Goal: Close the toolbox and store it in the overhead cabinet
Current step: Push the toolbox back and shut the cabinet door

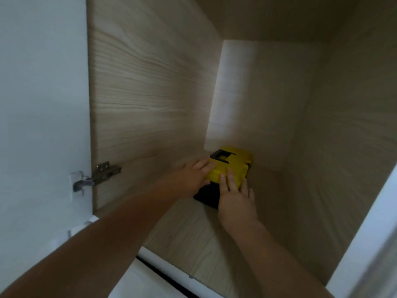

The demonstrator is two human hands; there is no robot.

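Deep on the cabinet shelf (193, 239), the closed toolbox (233, 166) lies under both flat, open hands: left hand (193, 177), right hand (235, 196).

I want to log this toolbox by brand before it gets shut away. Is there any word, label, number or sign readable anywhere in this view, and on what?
None can be read.
Toolbox: yellow lid and black handle show no legible brand or number; the picture is soft.
Cabinet wall and hinge: no markings visible.

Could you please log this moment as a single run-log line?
toolbox: lid closed, on cabinet floor | left hand: flat on lid | right hand: flat on lid | cabinet door: open
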